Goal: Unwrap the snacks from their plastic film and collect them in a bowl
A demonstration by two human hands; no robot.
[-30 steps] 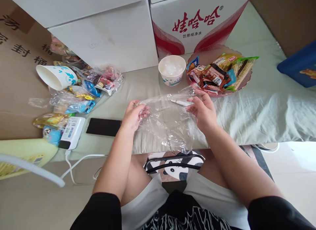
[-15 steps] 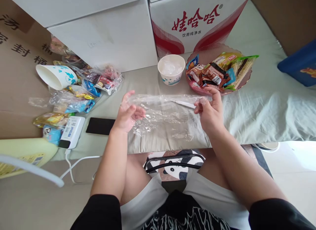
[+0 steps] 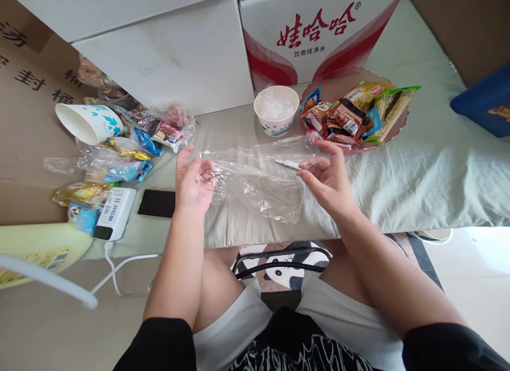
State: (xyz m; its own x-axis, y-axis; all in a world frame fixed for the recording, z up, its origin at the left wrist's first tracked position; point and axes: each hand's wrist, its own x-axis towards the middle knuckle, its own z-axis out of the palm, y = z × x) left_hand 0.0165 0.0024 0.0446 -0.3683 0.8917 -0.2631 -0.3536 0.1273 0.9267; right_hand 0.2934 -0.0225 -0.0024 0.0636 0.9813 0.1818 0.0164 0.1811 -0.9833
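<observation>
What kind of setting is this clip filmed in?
Probably a home room, perhaps a bedroom: the work surface is a sheet-covered bed or pad, with stacked cardboard boxes behind it and a plate of packaged snacks on top.

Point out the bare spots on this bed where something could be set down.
Bare sheet lies right of the snack basket, toward the blue box, and between the phone and the paper bowl. It is crowded at the wrapper pile on the left, and the plastic bag covers the middle.
</observation>
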